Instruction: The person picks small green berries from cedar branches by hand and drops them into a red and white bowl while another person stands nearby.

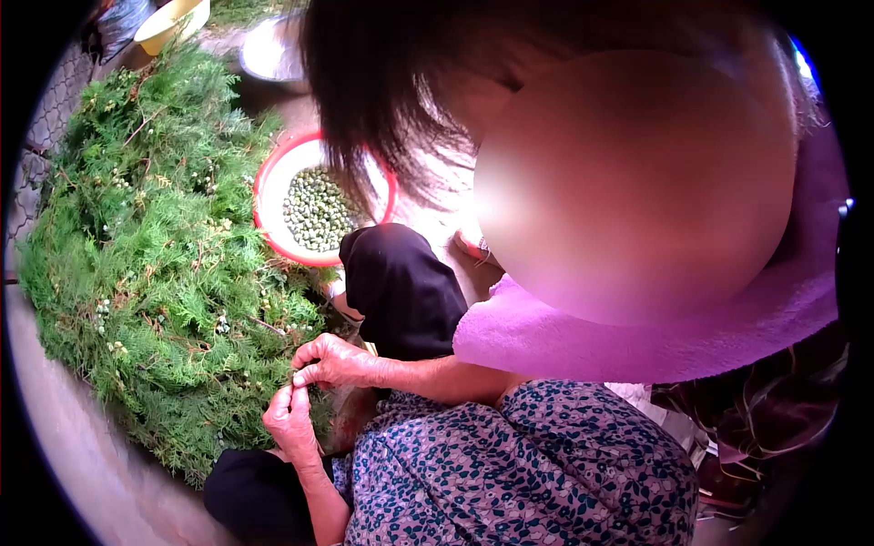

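Note:
My left hand is closed in a pinch low beside a big heap of green conifer branches. Just above it, my right hand is pinched too, and the fingertips of both hands meet. Whatever is between them is too small to make out. Pale green cones dot the feathery sprigs of the heap. Beyond the hands stands a white basin with a red rim, partly filled with small green cones. A black-clad knee rises between the right hand and the basin.
A person with long dark hair and a purple towel leans in close, covering the upper right. Patterned cloth spreads below. A yellow basin and a shiny metal bowl stand at the back, near paving at the left.

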`<state>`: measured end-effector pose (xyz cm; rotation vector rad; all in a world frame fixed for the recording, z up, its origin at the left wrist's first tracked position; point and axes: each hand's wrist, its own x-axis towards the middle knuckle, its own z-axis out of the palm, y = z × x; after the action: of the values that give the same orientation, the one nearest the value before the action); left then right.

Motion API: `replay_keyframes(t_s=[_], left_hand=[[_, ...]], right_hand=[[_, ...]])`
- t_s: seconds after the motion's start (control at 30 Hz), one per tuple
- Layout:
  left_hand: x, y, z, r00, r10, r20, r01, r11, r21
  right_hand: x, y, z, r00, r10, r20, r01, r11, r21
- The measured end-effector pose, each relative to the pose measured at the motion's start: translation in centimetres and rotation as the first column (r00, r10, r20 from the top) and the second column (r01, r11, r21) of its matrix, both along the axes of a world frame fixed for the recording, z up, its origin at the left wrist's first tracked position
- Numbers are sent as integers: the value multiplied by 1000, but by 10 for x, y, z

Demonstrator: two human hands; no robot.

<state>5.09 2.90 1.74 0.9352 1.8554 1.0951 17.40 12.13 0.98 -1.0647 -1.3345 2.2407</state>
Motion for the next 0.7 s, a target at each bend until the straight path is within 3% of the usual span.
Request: replay_keyframes(t_s=[0.13, 0.27, 0.4, 0.5, 0.7], left_hand=[[-2, 0, -4, 1000, 10, -5, -10, 1000, 16], [-3, 2, -7, 997, 61, -40, -60, 998, 18], [0, 3, -8, 994, 65, -91, -59, 996, 68], [1, 4, -4, 993, 28, -114, -23, 999, 44], [-1, 7, -7, 991, -32, -133, 36, 999, 27]], right_hand=[[-1, -2, 2, 1000, -4, 16, 1, 980, 200], [-2, -3, 1, 985, -154, -82, 160, 985, 70], [-3, -3, 4, 993, -114, -7, 101, 848, 521], [-7, -7, -14, 989, -148, 2, 110, 744, 659], [-2, -2, -9, 993, -26, 114, -37, 858, 512]])
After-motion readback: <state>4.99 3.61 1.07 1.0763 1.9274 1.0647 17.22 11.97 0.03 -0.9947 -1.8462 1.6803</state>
